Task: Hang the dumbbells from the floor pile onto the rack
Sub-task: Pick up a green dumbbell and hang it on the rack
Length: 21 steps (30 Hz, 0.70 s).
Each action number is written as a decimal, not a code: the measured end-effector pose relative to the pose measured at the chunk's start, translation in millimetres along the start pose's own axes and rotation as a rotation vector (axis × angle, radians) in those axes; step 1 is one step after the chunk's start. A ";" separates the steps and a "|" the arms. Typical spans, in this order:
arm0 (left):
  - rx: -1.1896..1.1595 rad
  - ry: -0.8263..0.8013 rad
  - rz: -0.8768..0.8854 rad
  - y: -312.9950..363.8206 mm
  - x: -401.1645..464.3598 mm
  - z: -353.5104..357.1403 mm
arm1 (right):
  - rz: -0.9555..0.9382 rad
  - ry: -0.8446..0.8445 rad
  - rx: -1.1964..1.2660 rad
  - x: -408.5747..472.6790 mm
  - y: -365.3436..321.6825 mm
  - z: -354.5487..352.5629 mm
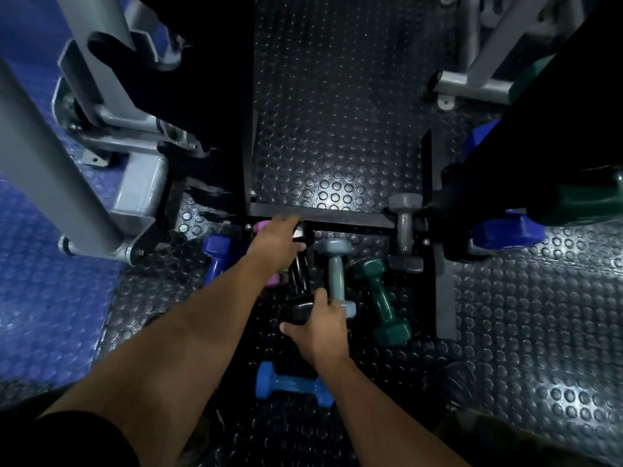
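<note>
Black dumbbell (301,281) in floor pile — left hand (274,241) curled over far head, right hand (318,326) clamped on near head; looks dense, rigid, smooth-coated, likely slick — better gripped at narrow handle.

Left hand (274,239) hides most of purple dumbbell (272,280).

It is dim where I work; light falls from above and ahead, leaving pale glare on the studded floor (337,183) and along its right side. My forearms catch a warm sheen, while the top left, the rack's black uprights (215,96) and the bottom corners sink into shadow. The wide lens bends the edges, and detail there is soft.
</note>
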<state>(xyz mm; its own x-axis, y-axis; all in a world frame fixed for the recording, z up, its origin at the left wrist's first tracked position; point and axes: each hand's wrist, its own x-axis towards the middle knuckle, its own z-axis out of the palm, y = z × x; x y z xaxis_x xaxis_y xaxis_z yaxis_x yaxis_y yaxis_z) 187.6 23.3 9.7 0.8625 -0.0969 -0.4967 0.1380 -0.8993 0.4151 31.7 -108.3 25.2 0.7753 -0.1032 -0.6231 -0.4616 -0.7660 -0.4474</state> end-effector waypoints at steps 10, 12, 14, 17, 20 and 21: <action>-0.094 0.157 -0.229 -14.9 -141.9 24.4 | -0.268 -0.103 -0.266 -49.2 57.7 -12.4; -0.124 0.162 -0.260 -19.1 -157.9 39.7 | -0.312 -0.146 -0.337 -51.4 68.7 -16.7; -0.145 0.162 -0.292 -25.2 -167.8 57.6 | -0.335 -0.180 -0.397 -51.9 76.0 -20.8; -0.251 0.123 -0.385 -30.7 -173.2 77.7 | -0.364 -0.209 -0.467 -43.9 78.9 -27.4; -0.372 0.089 -0.478 -33.7 -174.2 88.5 | -0.402 -0.230 -0.532 -30.3 78.7 -31.0; -0.392 0.067 -0.511 -35.0 -174.3 91.6 | -0.409 -0.241 -0.556 -27.9 79.5 -30.5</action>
<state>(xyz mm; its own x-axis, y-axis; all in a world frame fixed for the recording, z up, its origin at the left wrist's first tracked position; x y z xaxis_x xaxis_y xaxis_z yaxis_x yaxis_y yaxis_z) -12.2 32.6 11.9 0.6679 0.3399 -0.6621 0.6956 -0.6013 0.3931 -13.5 -185.7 26.6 0.6928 0.3538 -0.6284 0.1815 -0.9289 -0.3229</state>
